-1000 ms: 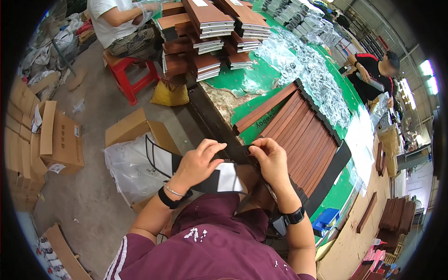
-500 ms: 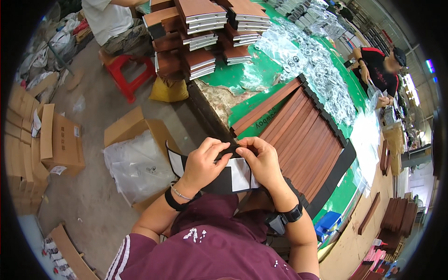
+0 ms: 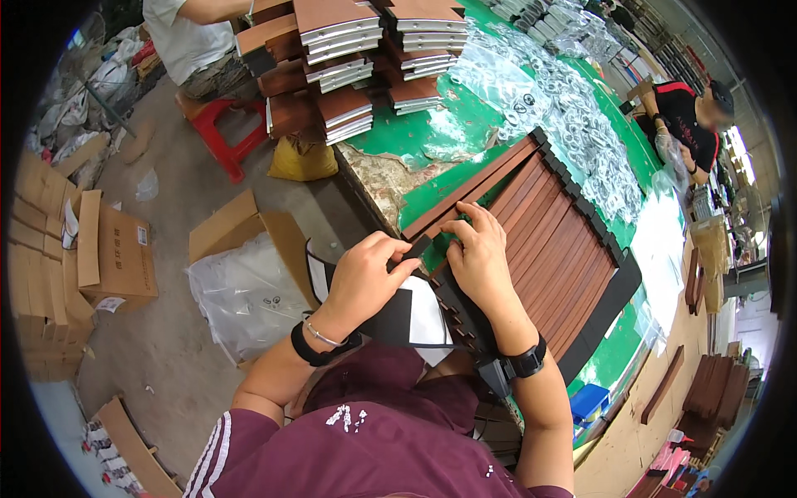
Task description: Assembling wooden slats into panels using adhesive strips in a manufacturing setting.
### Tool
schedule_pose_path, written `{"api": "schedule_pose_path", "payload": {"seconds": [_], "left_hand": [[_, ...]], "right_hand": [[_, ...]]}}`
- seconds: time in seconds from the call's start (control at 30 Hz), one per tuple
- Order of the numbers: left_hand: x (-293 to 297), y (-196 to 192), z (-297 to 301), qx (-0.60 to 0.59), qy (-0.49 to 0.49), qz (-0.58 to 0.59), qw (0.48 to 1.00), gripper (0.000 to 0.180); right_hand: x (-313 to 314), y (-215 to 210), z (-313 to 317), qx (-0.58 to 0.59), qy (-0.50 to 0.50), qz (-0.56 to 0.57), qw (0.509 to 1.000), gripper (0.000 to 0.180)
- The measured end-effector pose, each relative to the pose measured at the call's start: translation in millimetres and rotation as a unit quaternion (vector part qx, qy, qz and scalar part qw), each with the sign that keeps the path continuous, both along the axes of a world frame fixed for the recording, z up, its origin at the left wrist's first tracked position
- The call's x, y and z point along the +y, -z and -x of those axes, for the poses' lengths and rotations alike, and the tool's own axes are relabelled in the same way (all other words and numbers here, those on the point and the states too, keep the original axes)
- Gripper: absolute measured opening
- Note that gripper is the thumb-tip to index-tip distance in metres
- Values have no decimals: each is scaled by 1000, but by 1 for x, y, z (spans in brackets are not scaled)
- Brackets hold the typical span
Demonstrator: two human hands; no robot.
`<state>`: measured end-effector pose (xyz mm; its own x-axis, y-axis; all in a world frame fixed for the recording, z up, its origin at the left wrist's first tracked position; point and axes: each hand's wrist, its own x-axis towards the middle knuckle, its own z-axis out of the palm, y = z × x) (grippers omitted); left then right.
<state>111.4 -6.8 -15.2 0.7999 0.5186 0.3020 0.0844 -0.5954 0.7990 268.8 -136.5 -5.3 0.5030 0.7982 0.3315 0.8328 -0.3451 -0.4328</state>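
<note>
- An open cardboard box (image 3: 224, 226) with a clear plastic liner (image 3: 249, 282) stands well left of the slat row (image 3: 540, 241).
- The left hand (image 3: 365, 274) is at the row's near left corner, its fingers apparently pinching a small black end cap (image 3: 421, 246).
- A black-and-white panel (image 3: 394, 319) lies below that corner, over the lap.
- The outermost brown slat (image 3: 473, 195) angles off the row's left side on the green table (image 3: 407, 145); the cap is at its near end.
- The right hand (image 3: 480, 253) is over the row's near left edge, fingers curled but parted.
- Judged by pose, the step is handling the cap; the next move calls for a steady pinch, aligned with the slat.
</note>
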Motion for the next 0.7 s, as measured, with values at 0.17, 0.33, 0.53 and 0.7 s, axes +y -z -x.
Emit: {"api": "schedule_pose_path", "payload": {"seconds": [0.17,0.33,0.53,0.7], "left_hand": [[4,-11,-19,18,23,-47,998,26],[0,-19,-23,121,26,-67,990,26],[-10,-20,-26,145,-8,-140,980,23],[-10,-18,-26,145,-8,-136,980,24]], "right_hand": [[0,1,0,25,12,-25,999,23],[3,5,-2,21,34,-50,998,16],[2,6,-1,25,36,-49,998,16],[1,6,-2,29,37,-53,998,16]]}}
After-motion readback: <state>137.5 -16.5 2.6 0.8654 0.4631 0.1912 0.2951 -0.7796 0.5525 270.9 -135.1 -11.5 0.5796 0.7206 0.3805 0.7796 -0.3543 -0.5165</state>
